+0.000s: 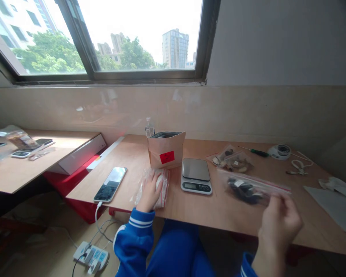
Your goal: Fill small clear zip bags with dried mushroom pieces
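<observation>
Head view — right hand (pixel 280 220), four o'clock, pinching dark-filled clear bag (pixel 245 190); left hand (pixel 151 192), seven o'clock, fingers half-spread on red-edged plastic bundle (pixel 164 195).

My right hand (pixel 281 221) pinches the corner of a zip bag (pixel 245 190) with dark pieces inside, above the table (pixel 196 209). My left hand (pixel 151 190) rests, fingers spread, on the clear bags (pixel 165 188). Between my hands sits the scale (pixel 196 171), and the paper bag (pixel 158 148) stands with its mouth apart behind my left hand. To my left lies a phone (pixel 111 184), its cable (pixel 96 219) plugged in; beyond the scale, to the right, a screwdriver (pixel 262 153) lies near a white dome camera (pixel 279 151).
</observation>
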Motion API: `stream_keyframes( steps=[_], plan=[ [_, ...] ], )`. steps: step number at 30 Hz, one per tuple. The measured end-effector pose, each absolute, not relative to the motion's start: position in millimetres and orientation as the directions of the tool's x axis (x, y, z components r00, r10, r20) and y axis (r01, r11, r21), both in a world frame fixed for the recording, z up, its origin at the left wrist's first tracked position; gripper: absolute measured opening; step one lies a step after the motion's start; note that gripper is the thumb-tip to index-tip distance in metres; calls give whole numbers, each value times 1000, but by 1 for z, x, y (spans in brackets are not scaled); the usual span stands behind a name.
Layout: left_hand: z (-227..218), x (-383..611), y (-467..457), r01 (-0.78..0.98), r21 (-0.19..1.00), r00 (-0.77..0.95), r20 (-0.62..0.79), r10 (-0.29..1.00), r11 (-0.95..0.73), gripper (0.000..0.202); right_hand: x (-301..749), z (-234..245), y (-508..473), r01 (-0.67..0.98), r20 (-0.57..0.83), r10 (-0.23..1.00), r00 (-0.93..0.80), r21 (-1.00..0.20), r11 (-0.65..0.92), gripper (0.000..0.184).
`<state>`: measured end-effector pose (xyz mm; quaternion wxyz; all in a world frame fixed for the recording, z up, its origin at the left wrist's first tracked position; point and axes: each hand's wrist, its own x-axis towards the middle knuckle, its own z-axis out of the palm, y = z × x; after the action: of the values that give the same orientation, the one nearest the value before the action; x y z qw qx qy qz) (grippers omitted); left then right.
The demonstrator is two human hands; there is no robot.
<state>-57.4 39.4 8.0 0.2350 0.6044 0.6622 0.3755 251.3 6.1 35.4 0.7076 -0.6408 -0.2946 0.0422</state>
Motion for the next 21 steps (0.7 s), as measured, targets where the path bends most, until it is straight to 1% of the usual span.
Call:
stream_keyframes(
  steps=[1, 2, 3, 5, 6, 7, 8, 9, 10, 12, 13, 14, 15, 18, 19, 21],
  plan=[
    [24, -47, 31, 461, 880, -102, 180, 978, -114, 35, 239, 37, 1, 250, 334, 517, 788, -941, 227, 34],
    [38, -36, 22, 315, 930, -39, 211, 977, -189, 35, 226, 39, -1, 183, 298, 625, 721, -953, 243, 36],
    [51, -26, 13, 228, 944, 40, 236, 971, -238, 35, 215, 40, -2, 127, 264, 725, 636, -963, 239, 39],
    [69, -8, -4, 189, 931, 216, 271, 938, -312, 35, 194, 42, 0, 63, 201, 870, 451, -979, 193, 41],
    [72, -2, -10, 195, 931, 274, 251, 928, -309, 30, 186, 43, 2, 52, 180, 912, 369, -984, 173, 42],
    [72, 2, -14, 204, 937, 294, 219, 930, -285, 24, 179, 44, 4, 51, 169, 939, 298, -986, 161, 41],
    [69, 5, -17, 200, 947, 289, 189, 939, -252, 21, 173, 44, 6, 58, 171, 955, 243, -985, 162, 40],
    [64, 8, -19, 180, 961, 257, 160, 953, -210, 21, 168, 44, 7, 83, 192, 958, 215, -981, 178, 39],
    [57, 9, -19, 141, 976, 209, 138, 968, -169, 24, 164, 43, 8, 131, 230, 948, 219, -970, 205, 37],
    [45, 14, -16, 23, 993, 83, 111, 990, -113, 29, 159, 40, 9, 279, 335, 895, 295, -926, 254, 34],
    [40, 17, -14, -40, 994, 17, 99, 995, -99, 29, 157, 38, 8, 347, 376, 868, 324, -901, 261, 32],
    [35, 20, -11, -97, 991, -41, 84, 996, -88, 29, 155, 36, 7, 387, 392, 863, 318, -885, 259, 29],
    [32, 24, -8, -149, 986, -78, 61, 995, -72, 29, 153, 34, 5, 391, 378, 886, 268, -883, 258, 26],
    [22, 31, 1, -262, 965, -92, -36, 995, 11, 32, 144, 29, -1, 291, 253, 967, -6, -925, 244, 23],
    [18, 31, 3, -278, 960, -105, -55, 993, 24, 34, 141, 28, -2, 265, 224, 973, -63, -936, 233, 23],
    [12, 30, 7, -276, 961, -169, -47, 984, -1, 38, 136, 25, -4, 245, 195, 977, -88, -946, 211, 23]
  ],
)
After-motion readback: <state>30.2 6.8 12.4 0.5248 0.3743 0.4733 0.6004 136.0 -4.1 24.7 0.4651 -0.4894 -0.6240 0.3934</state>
